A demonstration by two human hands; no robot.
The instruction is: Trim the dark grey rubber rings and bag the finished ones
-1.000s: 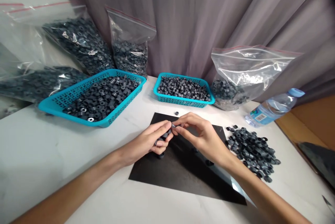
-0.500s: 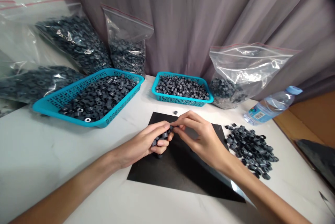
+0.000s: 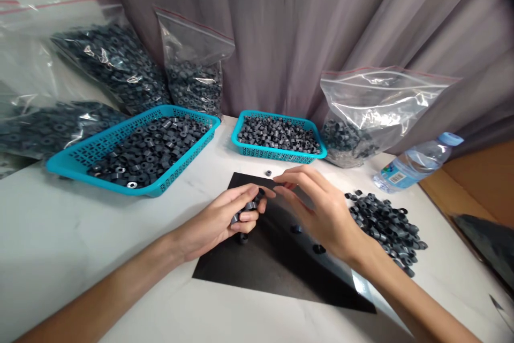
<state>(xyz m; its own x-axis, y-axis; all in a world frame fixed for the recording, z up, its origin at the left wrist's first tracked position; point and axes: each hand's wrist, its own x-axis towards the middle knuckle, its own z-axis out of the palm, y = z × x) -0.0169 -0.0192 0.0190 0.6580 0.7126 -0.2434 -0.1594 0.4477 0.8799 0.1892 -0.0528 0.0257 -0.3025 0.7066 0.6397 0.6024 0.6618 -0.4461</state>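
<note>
The left hand is curled around a few small, round, dark grey plastic-looking rings, keeping them in its bent fingers over a flat black sheet. The right hand is just beside it. Its thumb and pointing finger are a little apart, holding nothing I can see.
</note>
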